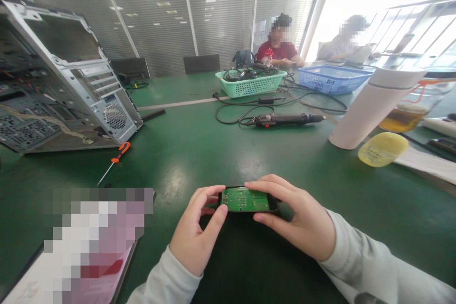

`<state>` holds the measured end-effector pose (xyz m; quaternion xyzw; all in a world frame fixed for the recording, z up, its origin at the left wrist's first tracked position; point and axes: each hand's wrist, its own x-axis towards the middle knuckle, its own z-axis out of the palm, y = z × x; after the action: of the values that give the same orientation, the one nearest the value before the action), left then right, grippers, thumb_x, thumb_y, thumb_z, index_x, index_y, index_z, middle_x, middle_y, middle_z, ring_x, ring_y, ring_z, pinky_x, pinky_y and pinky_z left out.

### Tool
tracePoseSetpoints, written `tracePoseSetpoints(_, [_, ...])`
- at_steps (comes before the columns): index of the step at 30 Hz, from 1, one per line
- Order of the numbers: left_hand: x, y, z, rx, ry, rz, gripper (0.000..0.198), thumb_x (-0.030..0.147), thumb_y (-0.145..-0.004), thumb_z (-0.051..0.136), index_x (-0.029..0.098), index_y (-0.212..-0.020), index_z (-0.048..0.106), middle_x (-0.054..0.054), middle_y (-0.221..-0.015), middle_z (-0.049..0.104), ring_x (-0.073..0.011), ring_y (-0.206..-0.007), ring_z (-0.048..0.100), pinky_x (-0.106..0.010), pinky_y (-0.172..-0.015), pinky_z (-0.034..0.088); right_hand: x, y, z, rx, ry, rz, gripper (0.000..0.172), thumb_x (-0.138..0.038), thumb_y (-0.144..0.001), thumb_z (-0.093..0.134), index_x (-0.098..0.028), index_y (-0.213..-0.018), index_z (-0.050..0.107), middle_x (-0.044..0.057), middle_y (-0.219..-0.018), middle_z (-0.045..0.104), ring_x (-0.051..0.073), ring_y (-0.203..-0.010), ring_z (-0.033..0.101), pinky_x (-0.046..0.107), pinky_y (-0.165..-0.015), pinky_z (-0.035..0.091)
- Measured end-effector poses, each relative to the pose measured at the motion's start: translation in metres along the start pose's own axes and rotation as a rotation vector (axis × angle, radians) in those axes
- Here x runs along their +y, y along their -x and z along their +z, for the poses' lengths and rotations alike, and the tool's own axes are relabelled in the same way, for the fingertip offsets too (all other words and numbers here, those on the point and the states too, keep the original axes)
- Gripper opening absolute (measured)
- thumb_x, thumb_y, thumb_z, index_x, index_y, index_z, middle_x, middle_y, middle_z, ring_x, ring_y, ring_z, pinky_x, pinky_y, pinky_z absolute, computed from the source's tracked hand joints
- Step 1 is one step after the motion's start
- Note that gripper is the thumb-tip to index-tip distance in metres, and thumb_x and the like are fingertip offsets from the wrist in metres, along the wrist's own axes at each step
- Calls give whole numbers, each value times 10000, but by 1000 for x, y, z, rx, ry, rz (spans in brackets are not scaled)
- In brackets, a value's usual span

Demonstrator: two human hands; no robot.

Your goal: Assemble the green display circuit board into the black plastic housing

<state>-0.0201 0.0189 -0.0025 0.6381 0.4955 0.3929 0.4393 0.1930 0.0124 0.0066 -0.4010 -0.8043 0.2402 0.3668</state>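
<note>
A small green circuit board point(245, 199) sits in a black plastic casing point(273, 205), low in the middle of the head view, just above the table. My left hand point(201, 228) grips the casing's left end, thumb at the front edge and fingers behind. Around the right end is my right hand point(297, 213), its fingers over the far edge and its thumb side near the front edge. The board faces up, with solder points and traces showing. What lies beneath the casing is hidden.
An open computer case point(114, 114) stands left, near an orange-handled screwdriver point(121, 152). An electric screwdriver point(285, 119) with its cable lies beyond my hands. Green basket point(249, 86), blue basket point(331, 80), white tumbler point(374, 104) and yellow lidded item point(383, 148) stand right. Two people sit across.
</note>
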Motion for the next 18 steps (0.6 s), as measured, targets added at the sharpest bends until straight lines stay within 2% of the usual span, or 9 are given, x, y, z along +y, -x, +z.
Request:
tracePoseSetpoints(3, [-1,0,-2,-21,-56,23,259,302,-812,554,208,-1053,570,-76,-1093,572,-230,-1030,556,-349,-849,470,0,-1,-3,-15,16,-79,405,-240,-913,529,-217,-1304,428,72,-1154,468,167,-1024,485,254,-878,429])
tracePoseSetpoints(7, [0,1,-2,-36,-12,7,217,288,-808,562,208,-1010,561,-80,-1156,549,-227,-1088,533,-345,-887,461,1,-1,-2,8,-15,-66,412,-219,-892,528,-229,-1289,416,51,-1142,471,158,-1010,485,252,-873,425])
tracePoseSetpoints(11, [8,1,-1,-43,85,-32,211,309,-787,582,189,-961,573,-93,-1139,592,-232,-1074,550,-355,-907,447,-2,2,-1,30,-151,82,396,-261,-875,556,-233,-1254,444,34,-1156,479,155,-992,497,229,-804,450])
tracePoseSetpoints(15, [16,2,1,-42,205,-128,232,348,-732,635,168,-877,604,-80,-965,662,-217,-924,606,-329,-831,473,-5,2,0,4,-339,273,461,-345,-858,573,-201,-1269,420,47,-1113,499,161,-956,514,226,-750,477])
tracePoseSetpoints(18, [17,3,3,12,313,-165,198,341,-717,659,176,-814,607,-29,-828,668,-168,-819,615,-260,-749,477,-4,1,1,-22,-444,344,504,-390,-828,597,-166,-1245,423,62,-1067,523,175,-936,525,231,-713,477])
